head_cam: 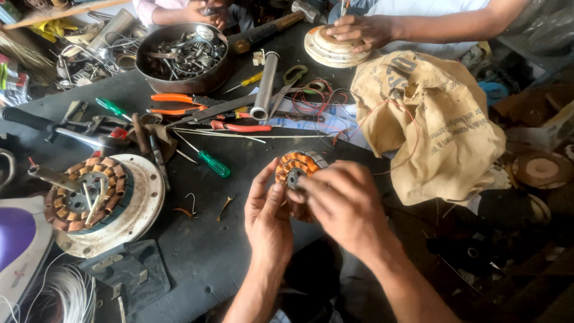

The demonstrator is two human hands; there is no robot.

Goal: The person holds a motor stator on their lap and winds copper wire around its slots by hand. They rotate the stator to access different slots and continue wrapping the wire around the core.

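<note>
1. Your left hand (268,210) cups the small copper-wound stator (295,170) from its left side, fingers curled against the windings, thumb near the dark hub.
2. Your right hand (339,200) closes over the stator's lower right, fingertips pinched at the hub; whether they hold a wire cannot be told.
3. The stator sits between both hands, just above the near edge of the dark desk (203,239).
4. A larger stator on a white round plate (146,203) lies well to your left; a green-handled screwdriver (209,160) lies between.
5. A tan printed bag (427,122) lies to the right.
6. Another person's hand (359,30) rests on a round disc (327,51) at the far edge.
</note>
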